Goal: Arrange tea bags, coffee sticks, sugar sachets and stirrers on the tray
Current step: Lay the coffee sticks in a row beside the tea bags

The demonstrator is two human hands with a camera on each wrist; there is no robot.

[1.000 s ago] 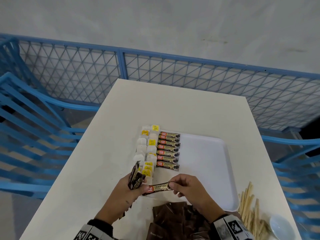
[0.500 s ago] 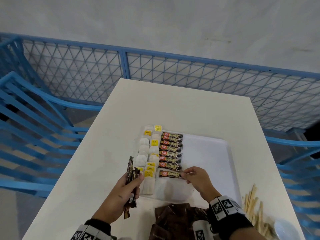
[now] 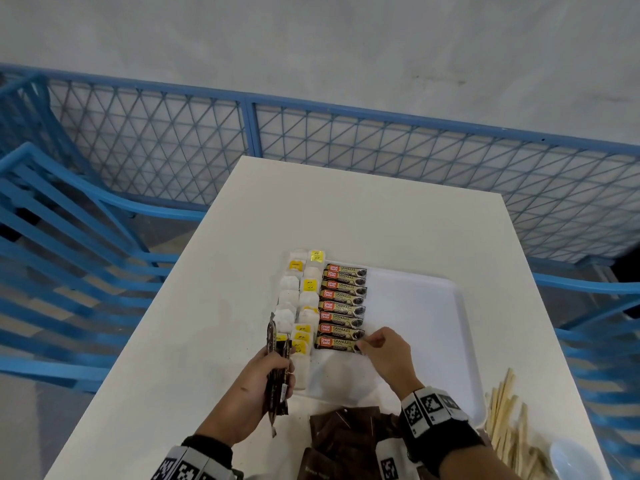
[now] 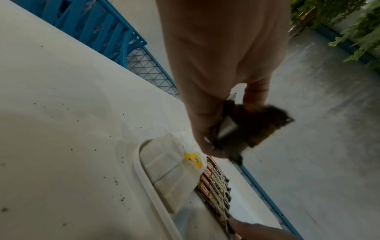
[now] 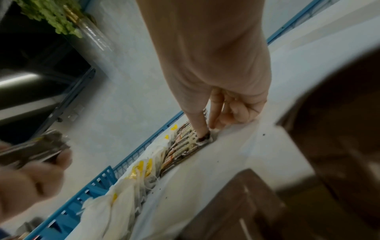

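Note:
A white tray point(image 3: 415, 323) lies on the white table point(image 3: 346, 209). Two columns of tea bags point(image 3: 298, 303) fill its left side, with a column of coffee sticks point(image 3: 343, 299) beside them. My right hand point(image 3: 367, 342) is at the right end of the nearest coffee stick point(image 3: 334, 342). In the right wrist view its index fingertip point(image 5: 202, 136) presses that end down on the tray while the other fingers curl. My left hand point(image 3: 282, 367) hovers at the tray's near left corner and grips a bundle of coffee sticks point(image 4: 257, 128) upright.
Brown sugar sachets point(image 3: 346, 438) are piled at the near edge under my right wrist. Wooden stirrers point(image 3: 505, 424) and a white bowl point(image 3: 571, 459) lie near right. Blue chairs point(image 3: 69, 254) flank the table and a blue mesh fence point(image 3: 346, 133) runs behind.
My right hand took one coffee stick from beside the left hand's bundle and laid it as the nearest one in the column. The left hand kept its bundle.

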